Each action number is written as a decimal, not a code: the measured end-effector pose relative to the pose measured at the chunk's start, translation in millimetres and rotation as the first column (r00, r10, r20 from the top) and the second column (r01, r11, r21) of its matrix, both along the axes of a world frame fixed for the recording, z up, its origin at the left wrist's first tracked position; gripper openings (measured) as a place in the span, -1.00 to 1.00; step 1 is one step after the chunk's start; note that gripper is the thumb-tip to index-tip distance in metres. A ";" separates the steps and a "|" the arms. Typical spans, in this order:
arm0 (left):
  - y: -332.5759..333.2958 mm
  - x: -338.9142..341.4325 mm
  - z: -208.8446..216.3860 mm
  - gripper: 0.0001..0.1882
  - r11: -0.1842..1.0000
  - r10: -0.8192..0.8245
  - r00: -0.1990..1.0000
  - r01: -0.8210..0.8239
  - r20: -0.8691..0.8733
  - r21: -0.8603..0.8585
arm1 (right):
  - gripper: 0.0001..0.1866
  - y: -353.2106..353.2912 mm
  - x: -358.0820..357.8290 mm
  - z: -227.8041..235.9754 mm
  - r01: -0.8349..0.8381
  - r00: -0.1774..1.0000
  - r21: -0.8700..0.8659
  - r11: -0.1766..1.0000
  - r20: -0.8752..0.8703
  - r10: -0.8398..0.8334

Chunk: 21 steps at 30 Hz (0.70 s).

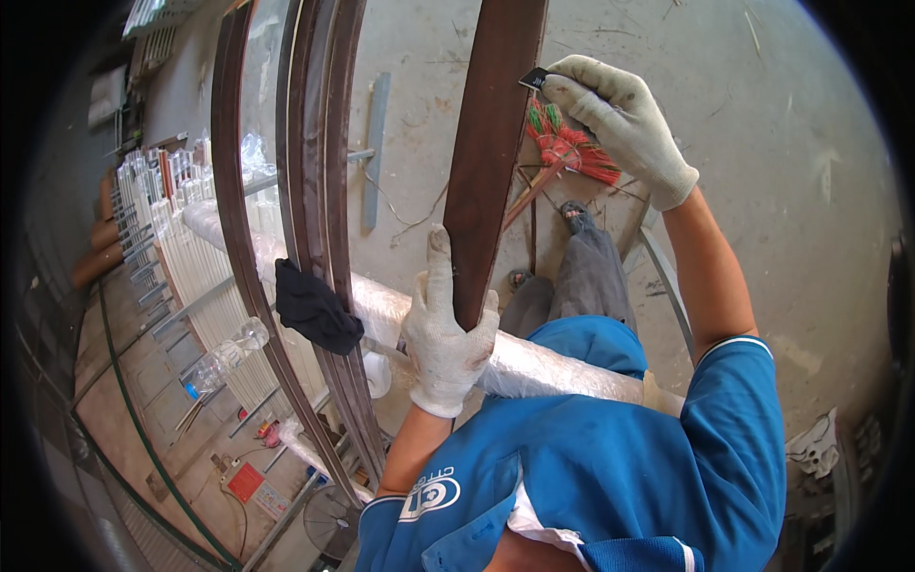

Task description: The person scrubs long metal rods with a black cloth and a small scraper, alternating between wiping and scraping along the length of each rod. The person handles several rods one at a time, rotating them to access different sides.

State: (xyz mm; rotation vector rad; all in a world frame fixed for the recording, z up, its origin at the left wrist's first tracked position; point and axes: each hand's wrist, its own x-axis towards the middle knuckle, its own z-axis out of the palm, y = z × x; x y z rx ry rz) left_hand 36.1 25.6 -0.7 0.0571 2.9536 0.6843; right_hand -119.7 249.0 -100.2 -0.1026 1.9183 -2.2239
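A long dark brown board (496, 133) runs away from me, its near end at my chest. My left hand (448, 348), in a whitish work glove with dark smudges, is closed around that near end, one finger lying along the board's left edge. Farther up, at the board's right edge, my gloved right hand (624, 119) pinches a small flat black piece (536, 78). One end of the piece meets the board's edge; the fingers cover the rest, so I cannot tell its exact kind.
Several long dark brown profiles (319, 191) stand left of the board, a black cloth (315, 307) draped over them. A plastic-wrapped roll (562, 370) crosses in front of me. A red broom (572, 148) lies beyond, and a plastic bottle (224, 360) is at left.
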 end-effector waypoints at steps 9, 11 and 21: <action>-1.4 -0.7 -1.6 0.02 1.000 -0.024 1.000 0.024 -0.013 -0.016 | -0.75 -2.8 2.4 -0.9 0.029 0.999 0.022 0.999 -0.037 -0.029; -1.6 -0.5 -2.0 0.02 1.000 -0.008 1.000 0.008 0.002 0.007 | -0.71 -1.9 2.6 -2.0 0.006 1.000 0.035 0.999 -0.028 -0.005; -3.3 -1.5 -2.0 0.01 0.999 -0.036 0.999 0.036 -0.008 -0.004 | -0.70 -3.5 5.0 -10.3 -0.007 1.000 0.028 1.000 -0.030 0.008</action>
